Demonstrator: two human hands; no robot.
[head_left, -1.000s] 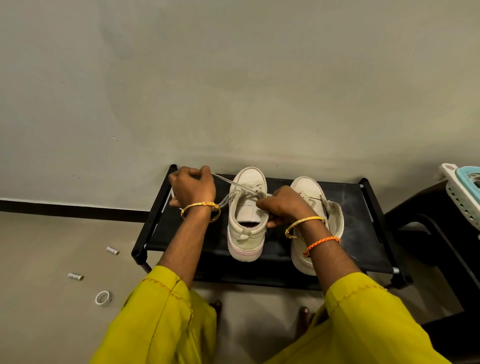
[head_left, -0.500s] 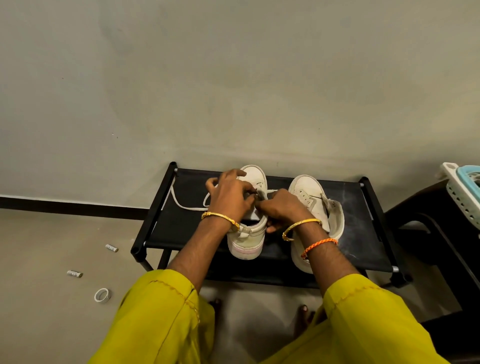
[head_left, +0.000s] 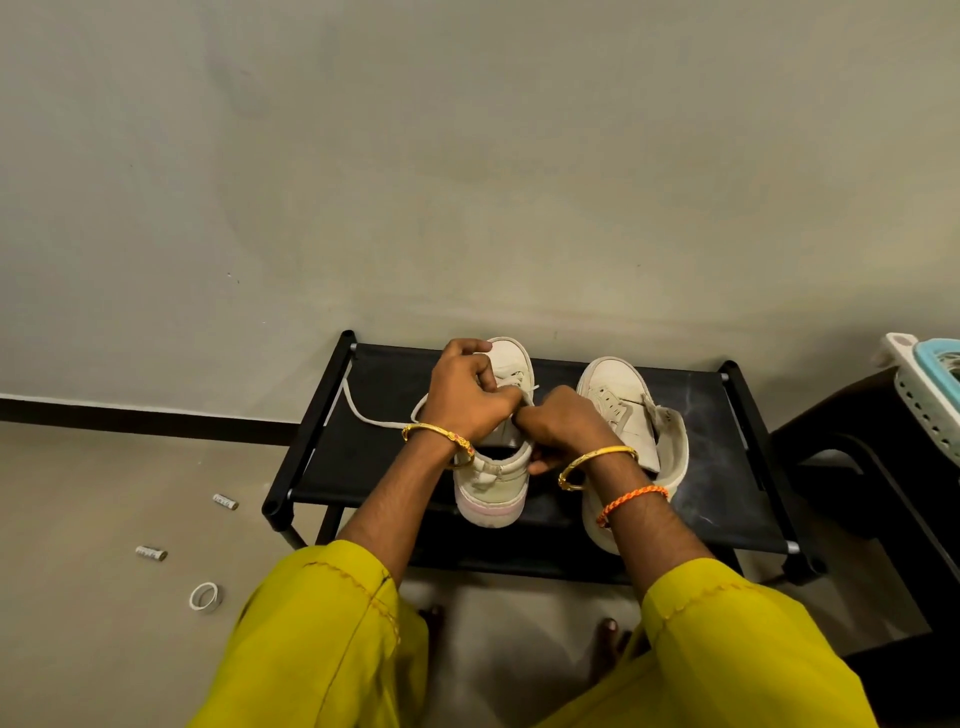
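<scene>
Head cam, L to R. On the floor (head_left: 78, 519) at far left: white tape ring (head_left: 206, 596), a small cylinder (head_left: 151, 553) behind it, another cylinder (head_left: 225, 501) further back, all well apart.

Black rack (head_left: 322, 457) stands vs the wall (head_left: 467, 182), w/ a dark fabric top. White lace (head_left: 358, 413) lies slack on the rack top near its left rail and curves back under the left hand (head_left: 467, 397). The left hand sits over the front/mid of the sneaker (head_left: 493, 491). Its fingers are curled and bunched, pinching the lace by the eyelets. Gold bangle (head_left: 436, 434) on that wrist.

The sneaker stands upright on the rack, left of centre, toe to the wall, heel toward the person.

Right hand (head_left: 563, 431) touches the left, knuckle to knuckle. Fingers curled tight at the sneaker's tongue, thumb vs the collar's right side. Can't tell what the fingertips pinch, as they're hidden. A 2nd bangle (head_left: 597, 460) and an orange thread band (head_left: 631, 499) are on that wrist.

The 2nd sneaker (head_left: 618, 387) is just beside the first, on its right, toe to the wall, partly behind the right forearm.

Far right: white/teal basket (head_left: 919, 395), cut by the frame edge.
</scene>
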